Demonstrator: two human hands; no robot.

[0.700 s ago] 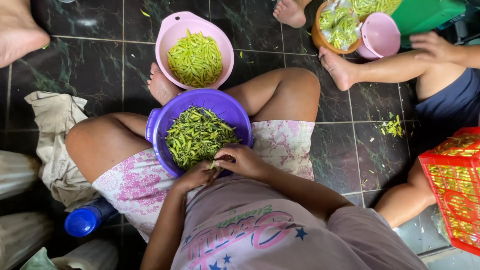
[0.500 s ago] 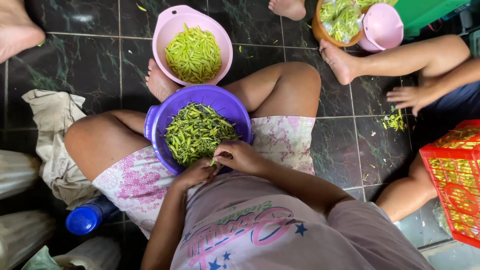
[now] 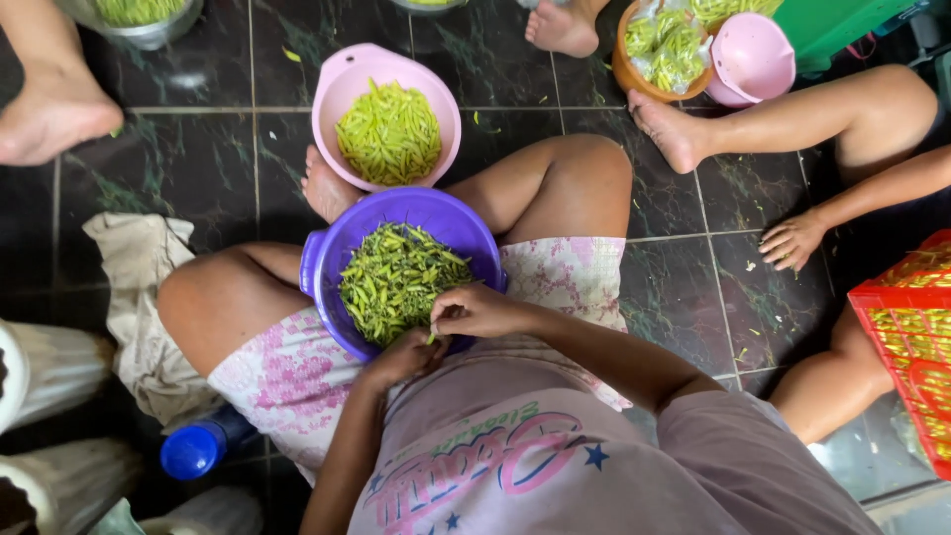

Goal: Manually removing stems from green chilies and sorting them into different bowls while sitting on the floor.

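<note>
Over the lap, the left hand and right hand meet at the near rim of a purple bowl, fingers pinched together on what looks like one small green chilli, though it is mostly hidden. The bowl rests on the thighs, heaped with chillies. Beyond it, a pink bowl of paler green ones stands on the dark tiled floor.

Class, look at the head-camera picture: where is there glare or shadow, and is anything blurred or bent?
Head view: soft, even light; pale glare on the dark floor tiles at lower right; deep shadow at lower left near the blue bottle cap. The purple bowl, left hand and right hand are sharp. Edges bulge slightly, wide-lens style.
</note>
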